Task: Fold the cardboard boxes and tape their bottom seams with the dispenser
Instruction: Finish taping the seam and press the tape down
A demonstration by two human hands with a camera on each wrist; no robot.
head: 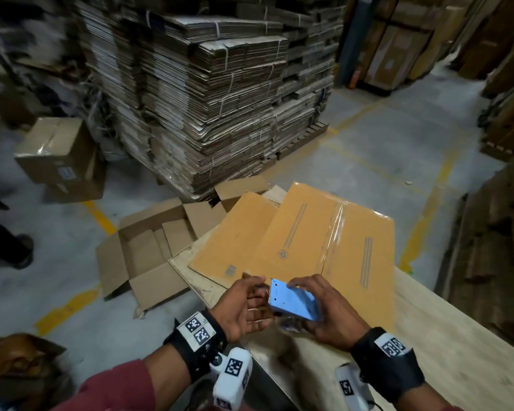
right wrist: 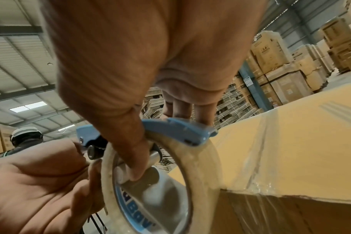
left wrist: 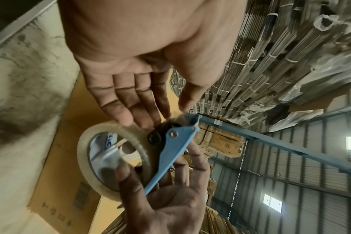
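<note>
The head view is dim, and its far left side is smeared with blur. Straight lines bend near the edges. In the wrist views, bright ceiling lights [right wrist: 28, 107] shine from above, the tape [right wrist: 256, 152] on the box gleams, and both palms look soft and blurry.

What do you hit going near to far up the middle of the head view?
Blue tape dispenser gripped by the right hand, left hand beside it → taped yellow box on the table → tall stack of flattened cartons on the floor.
</note>
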